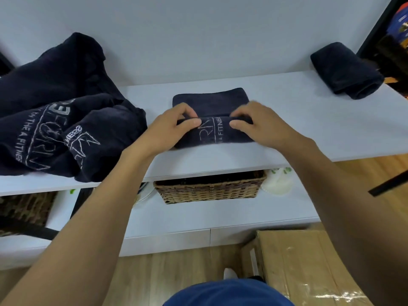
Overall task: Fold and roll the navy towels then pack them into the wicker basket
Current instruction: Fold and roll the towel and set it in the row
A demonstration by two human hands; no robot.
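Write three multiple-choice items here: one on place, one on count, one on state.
1. Relative to the white top, where does the wicker basket stand? A on it; B on the shelf under it; C on the floor.
2. How many rolled towels lie at its right end? A none; B one; C three.
3. The hands? A both grip the centre towel; B both hang free; C one is in the basket.
B, it sits beneath the top; B, one rolled towel lies there; A, left hand and right hand pinch its roll.
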